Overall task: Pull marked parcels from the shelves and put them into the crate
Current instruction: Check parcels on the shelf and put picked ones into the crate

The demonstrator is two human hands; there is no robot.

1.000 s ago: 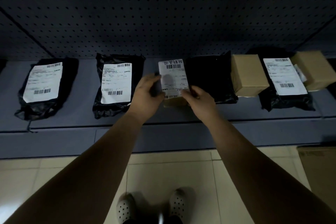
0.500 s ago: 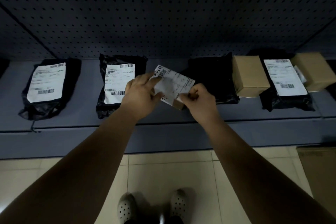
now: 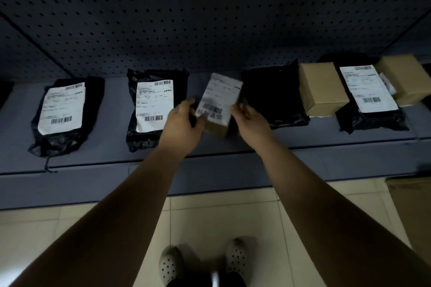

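left hand [image 3: 184, 119] + right hand [image 3: 249, 121] grip small labelled box [image 3: 218, 105] above shelf [image 3: 112, 165] | not crated | other parcels remain; crate unseen

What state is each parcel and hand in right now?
small labelled box: tilted, label up, in both hands
left hand: grips box's left side
right hand: grips its right side
far-left black bag: on shelf, label up
second black bag: label up
plain black bag: no label showing
middle brown box: closed
right black bag: label up
far-right brown box: closed
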